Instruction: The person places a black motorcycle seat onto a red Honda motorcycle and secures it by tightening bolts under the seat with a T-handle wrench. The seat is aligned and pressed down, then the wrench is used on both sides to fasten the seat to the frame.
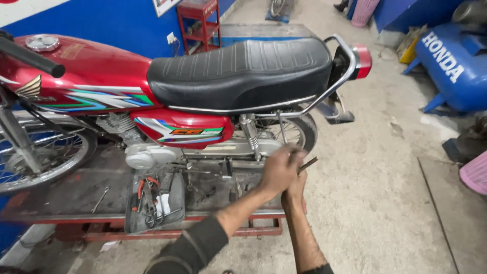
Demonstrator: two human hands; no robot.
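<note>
Thin metal tool (307, 165) in both hands (284, 175); tray (178, 202) of pliers (144, 195) nearby

red steel lift bench (167, 234) on concrete floor (385, 203) | on bench: red motorcycle (167, 91) w/ black seat, grey tool tray (154, 203) w/ pliers etc, loose wrench (100, 199) near front wheel

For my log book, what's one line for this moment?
left hand: over right hand | right hand: thin metal tool | red motorcycle: on lift | tool tray: pliers inside
</note>
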